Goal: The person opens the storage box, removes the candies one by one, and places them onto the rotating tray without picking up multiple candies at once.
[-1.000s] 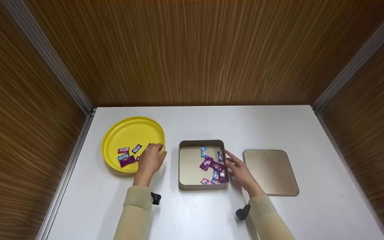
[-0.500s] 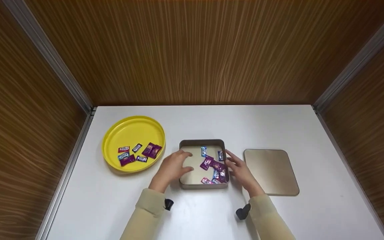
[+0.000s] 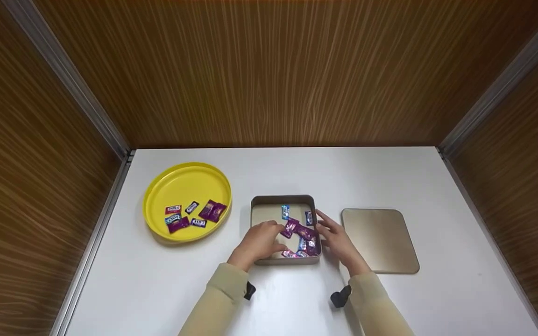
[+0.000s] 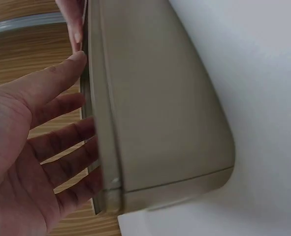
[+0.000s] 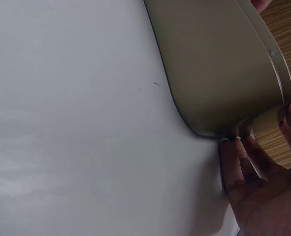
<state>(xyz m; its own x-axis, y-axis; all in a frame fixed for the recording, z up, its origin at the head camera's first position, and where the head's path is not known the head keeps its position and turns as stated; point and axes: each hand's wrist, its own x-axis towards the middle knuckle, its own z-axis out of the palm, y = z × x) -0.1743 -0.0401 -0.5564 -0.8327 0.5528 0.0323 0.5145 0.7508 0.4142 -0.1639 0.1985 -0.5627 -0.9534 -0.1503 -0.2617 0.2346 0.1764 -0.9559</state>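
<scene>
A square metal tin [image 3: 262,211] without its lid holds several small wrapped candies [image 3: 305,232], mostly along its right side. My left hand [image 3: 260,240] reaches over the tin's left wall, fingertips close to a purple candy [image 3: 290,227]. In the left wrist view its thumb [image 4: 56,78] and fingers stand apart, with nothing visible between them; the fingertips are hidden behind the rim. My right hand [image 3: 341,240] rests its fingers against the outside of the tin's right wall. The right wrist view shows those fingers [image 5: 231,162] touching the tin's corner.
A round yellow tray [image 3: 187,179] on the left holds several more wrapped candies [image 3: 178,224]. The flat metal lid [image 3: 381,240] lies right of the tin, beside my right forearm. Wood-patterned panels [image 3: 269,74] border the white table [image 3: 292,303] at the back and sides.
My left hand has moved right from the yellow tray, over the tin's left wall and in toward the candies. The right hand stays at the tin's right side.
</scene>
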